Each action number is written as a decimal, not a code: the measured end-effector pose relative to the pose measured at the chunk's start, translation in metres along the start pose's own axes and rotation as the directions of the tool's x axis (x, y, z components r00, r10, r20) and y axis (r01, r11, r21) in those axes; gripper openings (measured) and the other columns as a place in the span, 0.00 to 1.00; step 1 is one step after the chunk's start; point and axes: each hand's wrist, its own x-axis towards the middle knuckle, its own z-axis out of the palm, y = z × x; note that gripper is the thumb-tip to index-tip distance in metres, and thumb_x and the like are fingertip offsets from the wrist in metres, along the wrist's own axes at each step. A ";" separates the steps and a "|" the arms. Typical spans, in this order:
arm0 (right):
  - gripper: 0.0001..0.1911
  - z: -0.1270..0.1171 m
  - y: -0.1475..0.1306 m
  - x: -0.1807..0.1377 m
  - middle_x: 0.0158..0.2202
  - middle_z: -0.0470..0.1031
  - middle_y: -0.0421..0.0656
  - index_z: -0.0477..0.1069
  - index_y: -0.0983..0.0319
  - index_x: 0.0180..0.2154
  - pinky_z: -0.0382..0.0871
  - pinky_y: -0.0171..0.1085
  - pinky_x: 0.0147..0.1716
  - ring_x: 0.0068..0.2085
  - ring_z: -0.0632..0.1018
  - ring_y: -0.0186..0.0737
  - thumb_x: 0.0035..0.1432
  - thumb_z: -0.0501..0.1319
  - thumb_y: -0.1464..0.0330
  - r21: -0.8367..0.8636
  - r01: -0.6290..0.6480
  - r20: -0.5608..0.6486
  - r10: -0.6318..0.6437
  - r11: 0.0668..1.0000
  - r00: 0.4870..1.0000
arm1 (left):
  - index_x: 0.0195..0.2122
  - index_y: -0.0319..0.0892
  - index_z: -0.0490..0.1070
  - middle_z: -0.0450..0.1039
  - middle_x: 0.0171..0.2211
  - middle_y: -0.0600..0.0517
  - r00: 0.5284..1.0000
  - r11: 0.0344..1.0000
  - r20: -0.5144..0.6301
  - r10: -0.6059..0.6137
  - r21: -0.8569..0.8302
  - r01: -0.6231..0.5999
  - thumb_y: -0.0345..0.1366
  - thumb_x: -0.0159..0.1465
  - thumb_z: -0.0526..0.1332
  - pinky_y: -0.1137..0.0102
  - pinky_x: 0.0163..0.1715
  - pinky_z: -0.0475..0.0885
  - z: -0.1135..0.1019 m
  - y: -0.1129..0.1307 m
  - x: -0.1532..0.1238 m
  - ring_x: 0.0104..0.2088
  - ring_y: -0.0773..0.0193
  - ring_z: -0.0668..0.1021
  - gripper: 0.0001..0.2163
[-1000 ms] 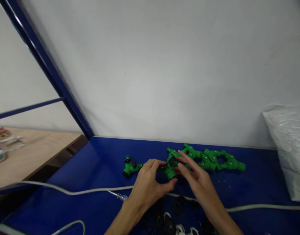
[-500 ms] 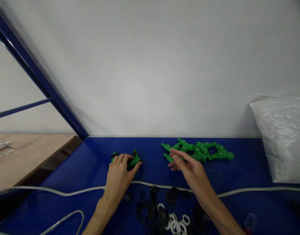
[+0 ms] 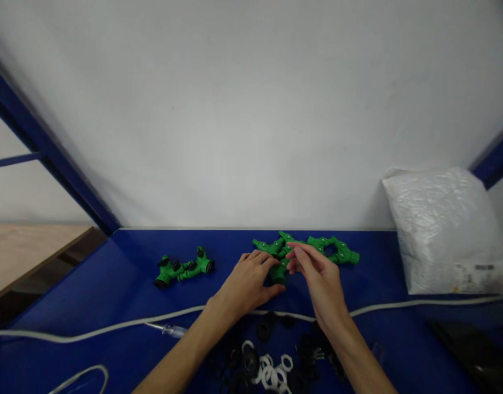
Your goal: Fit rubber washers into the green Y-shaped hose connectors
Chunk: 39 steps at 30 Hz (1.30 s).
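My left hand (image 3: 246,283) and my right hand (image 3: 317,279) meet at a green plastic Y-shaped connector (image 3: 281,270) on the blue tabletop (image 3: 120,284). Fingers of both hands curl around it, the right pinching from above. Behind it lies a row of several more green connectors (image 3: 333,249) along the wall. Two green connectors with black knobs (image 3: 183,267) lie apart to the left, untouched.
A pile of black and white rings and washers (image 3: 271,366) lies near the front. A white cable (image 3: 91,326) runs across the table, with a small screwdriver (image 3: 167,329) beside it. A white plastic bag (image 3: 444,230) stands at the right. A wooden bench (image 3: 25,251) is at left.
My left hand put a connector beside the one at the left, let it go and came back right to the green group, where both hands now hold another connector. The view swung right.
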 end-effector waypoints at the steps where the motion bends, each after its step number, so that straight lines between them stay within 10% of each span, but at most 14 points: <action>1: 0.16 0.000 0.001 0.000 0.32 0.77 0.43 0.80 0.62 0.40 0.70 0.39 0.30 0.30 0.76 0.40 0.60 0.66 0.56 -0.007 0.006 0.012 -0.006 1.000 1.000 | 0.51 0.44 0.73 0.77 0.52 0.45 1.000 1.000 0.023 -0.003 0.019 0.003 0.41 0.60 0.70 0.52 0.55 0.68 0.002 0.000 0.004 0.55 0.47 0.75 0.19; 11: 0.19 0.008 -0.002 -0.006 0.30 0.79 0.45 0.81 0.62 0.39 0.71 0.39 0.29 0.29 0.77 0.42 0.60 0.66 0.52 -0.110 0.026 0.099 -0.015 0.994 0.995 | 0.55 0.46 0.70 0.74 0.50 0.49 0.983 0.954 -0.078 -0.163 -0.268 0.137 0.39 0.60 0.71 0.60 0.54 0.70 -0.006 -0.026 -0.018 0.51 0.55 0.75 0.23; 26: 0.22 0.014 0.001 -0.015 0.32 0.79 0.40 0.70 0.56 0.52 0.72 0.36 0.32 0.35 0.80 0.42 0.60 0.67 0.54 -0.165 -0.096 0.267 0.138 0.982 0.954 | 0.54 0.48 0.74 0.76 0.48 0.49 0.985 0.837 -0.155 -0.081 -0.547 -0.018 0.47 0.54 0.74 0.65 0.49 0.73 -0.021 -0.017 -0.025 0.47 0.58 0.78 0.27; 31: 0.19 0.015 0.000 -0.020 0.29 0.74 0.35 0.63 0.53 0.52 0.69 0.33 0.28 0.29 0.76 0.37 0.64 0.64 0.56 -0.203 -0.026 0.292 0.086 0.979 0.952 | 0.58 0.44 0.73 0.78 0.49 0.47 0.939 0.558 0.009 -0.344 -0.802 0.212 0.50 0.64 0.64 0.68 0.32 0.77 -0.021 -0.016 -0.021 0.32 0.65 0.80 0.24; 39: 0.13 0.009 -0.004 -0.018 0.46 0.79 0.45 0.70 0.55 0.49 0.78 0.39 0.37 0.36 0.82 0.41 0.65 0.63 0.59 -0.311 0.163 0.380 -0.035 0.936 0.925 | 0.49 0.39 0.80 0.81 0.40 0.48 0.930 0.255 0.223 -0.294 -0.919 0.301 0.46 0.58 0.71 0.70 0.34 0.76 -0.021 -0.024 -0.019 0.35 0.63 0.79 0.22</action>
